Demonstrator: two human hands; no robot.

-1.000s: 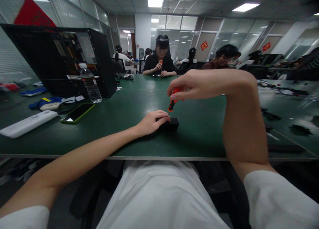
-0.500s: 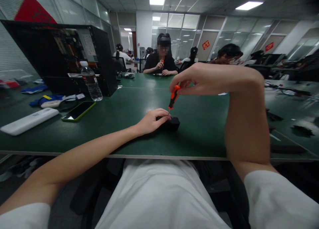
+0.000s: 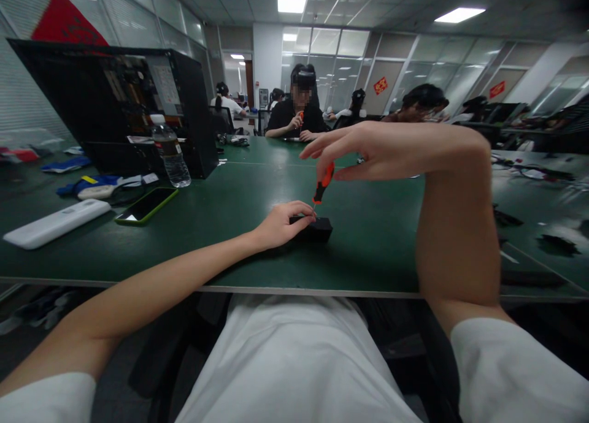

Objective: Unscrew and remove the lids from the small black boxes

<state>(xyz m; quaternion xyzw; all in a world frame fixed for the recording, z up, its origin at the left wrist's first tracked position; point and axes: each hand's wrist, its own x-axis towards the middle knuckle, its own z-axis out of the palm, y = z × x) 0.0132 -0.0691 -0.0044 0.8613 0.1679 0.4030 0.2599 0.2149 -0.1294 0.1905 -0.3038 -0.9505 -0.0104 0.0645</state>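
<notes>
We work at a green table in a glass-walled office, a co-worker seated across from us. The black box lies near the table's front edge, in the same place as in the earlier frames. Our left hand is closed over the box's left part, unchanged; its finger and thumb tips are close together beside the screwdriver's shaft, and we cannot tell whether they touch it. The screwdriver stands slightly tilted, its tip down at the box top. The right hand shows the main change: half a second ago its fingers curl round the handle; now some extend forward, leaving a loose hold with the handle between one bent finger and the thumb. To the left, the phone and bottle remain in place.
</notes>
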